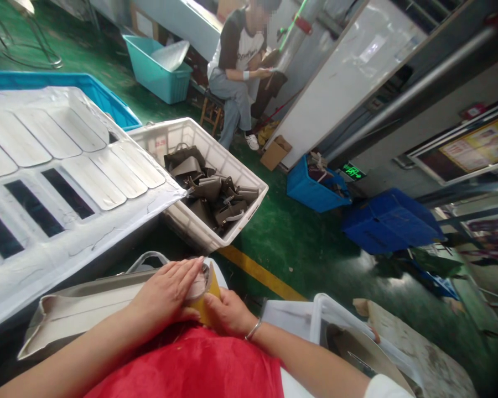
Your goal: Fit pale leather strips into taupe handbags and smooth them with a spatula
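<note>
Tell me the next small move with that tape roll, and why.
Probably draw the tape roll slightly rightward with the right hand: the left hand lies flat over the roll's edge on the grey bag, and the right hand holds the roll.

Green floor (299, 237) — yellow line (261, 273), blue bins (305, 194)

My left hand (168, 290) flat over tape roll (210, 290), my right hand (228, 312) gripping its edge; grey bag (87, 309) beneath them; white crate (195, 229) of grey pieces just ahead
</note>
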A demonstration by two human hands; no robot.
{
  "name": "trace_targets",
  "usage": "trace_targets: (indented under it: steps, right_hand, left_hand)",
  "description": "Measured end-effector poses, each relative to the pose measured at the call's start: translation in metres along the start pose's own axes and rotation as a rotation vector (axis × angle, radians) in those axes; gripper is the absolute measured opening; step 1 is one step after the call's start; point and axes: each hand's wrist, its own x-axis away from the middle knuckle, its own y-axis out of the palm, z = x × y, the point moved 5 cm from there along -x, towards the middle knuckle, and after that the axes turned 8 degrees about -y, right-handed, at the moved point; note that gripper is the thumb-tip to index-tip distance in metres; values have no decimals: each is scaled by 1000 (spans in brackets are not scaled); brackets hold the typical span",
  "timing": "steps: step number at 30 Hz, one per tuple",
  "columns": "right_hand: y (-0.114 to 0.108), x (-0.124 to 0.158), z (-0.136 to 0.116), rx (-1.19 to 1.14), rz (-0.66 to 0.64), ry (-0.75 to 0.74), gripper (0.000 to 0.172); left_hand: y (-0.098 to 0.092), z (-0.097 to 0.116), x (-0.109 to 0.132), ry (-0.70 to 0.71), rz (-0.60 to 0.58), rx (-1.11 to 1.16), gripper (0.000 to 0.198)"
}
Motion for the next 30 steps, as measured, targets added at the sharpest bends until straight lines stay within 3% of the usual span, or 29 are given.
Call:
trace_targets:
  steps: [7,13,15,17,19,22,25,30]
  right_hand:
    - [4,-8,-5,4,-22,-48,46]
    - [-6,21,-15,23,-68,49,42]
    - [-24,34,-27,-44,77,-48,45]
    - [-40,44,-47,-183,250,-257,45]
    - [-43,47,-67,-333,321,-445,41]
    - [-29,35,-88,-417,359,-601,36]
    - [-6,16,-97,-331,362,-694,36]
    - [12,-8,-88,-211,287,-679,41]
  left_hand:
    - [1,-5,-5,-29,-34,96,90]
    - [-6,-6,10,-150,-96,12,106]
    - [-10,-7,20,-172,-88,-29,101]
    - [-12,-6,27,-198,-83,-56,94]
    - [-13,-3,28,-247,-92,-61,87]
    - [-13,5,21,-321,-111,-31,81]
    - [-13,11,9,-351,-126,-4,79]
    - [-8,10,0,-385,-193,36,79]
